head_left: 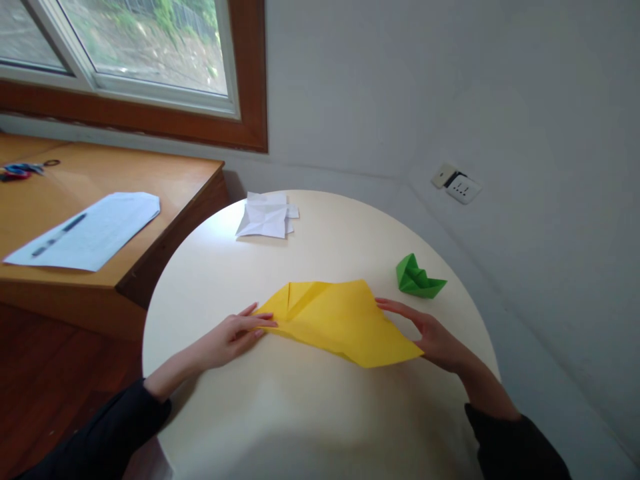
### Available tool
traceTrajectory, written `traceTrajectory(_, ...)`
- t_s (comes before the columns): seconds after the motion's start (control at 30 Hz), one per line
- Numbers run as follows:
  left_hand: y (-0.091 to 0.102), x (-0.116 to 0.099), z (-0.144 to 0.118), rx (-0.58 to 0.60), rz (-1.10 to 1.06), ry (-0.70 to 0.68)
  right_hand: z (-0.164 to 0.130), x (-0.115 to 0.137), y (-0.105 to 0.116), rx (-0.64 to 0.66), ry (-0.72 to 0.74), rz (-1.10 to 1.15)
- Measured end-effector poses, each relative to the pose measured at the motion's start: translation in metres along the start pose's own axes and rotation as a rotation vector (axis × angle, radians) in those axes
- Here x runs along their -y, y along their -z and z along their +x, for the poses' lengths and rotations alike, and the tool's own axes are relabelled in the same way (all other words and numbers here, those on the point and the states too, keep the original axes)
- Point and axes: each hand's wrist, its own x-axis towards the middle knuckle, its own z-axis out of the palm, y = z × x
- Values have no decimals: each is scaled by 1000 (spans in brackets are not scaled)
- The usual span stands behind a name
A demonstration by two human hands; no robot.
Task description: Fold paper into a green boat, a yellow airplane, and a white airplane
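On round bench (210, 280), centre: yellow paper (340, 320), partly folded, creases and a raised flap at its far-left corner. Left hand (230, 339) flat at left tip of yellow paper, fingers extended, pressing down, not gripping. Right hand (433, 337) at right edge of yellow paper, fingers spread and slightly curled over the edge, thumb hidden under or behind; pinch or mere rest, cannot tell. Right of yellow paper, just beyond right hand: finished green paper boat (417, 277). Far side from yellow paper: creased white paper (267, 217). Well left of yellow paper: wooden desk (165, 180) with printed sheet (90, 233). Judged step: mid-fold, flattening a crease. Next move likely needs left tip pinned, edges aligned, crease run along.
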Motion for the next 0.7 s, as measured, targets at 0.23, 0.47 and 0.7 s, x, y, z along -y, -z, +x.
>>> traceTrajectory(0.23, 0, 4, -3, 37, 25, -55, 8, -41, -40, 23, 38, 5)
traceTrajectory(0.47, -4, 3, -10, 16, 182, -45, 6, -44, -47, -113, 14, -23)
traceTrajectory(0.7, -32, -18, -19, -76, 562, -59, -10, -27, -26, -638, -97, -180)
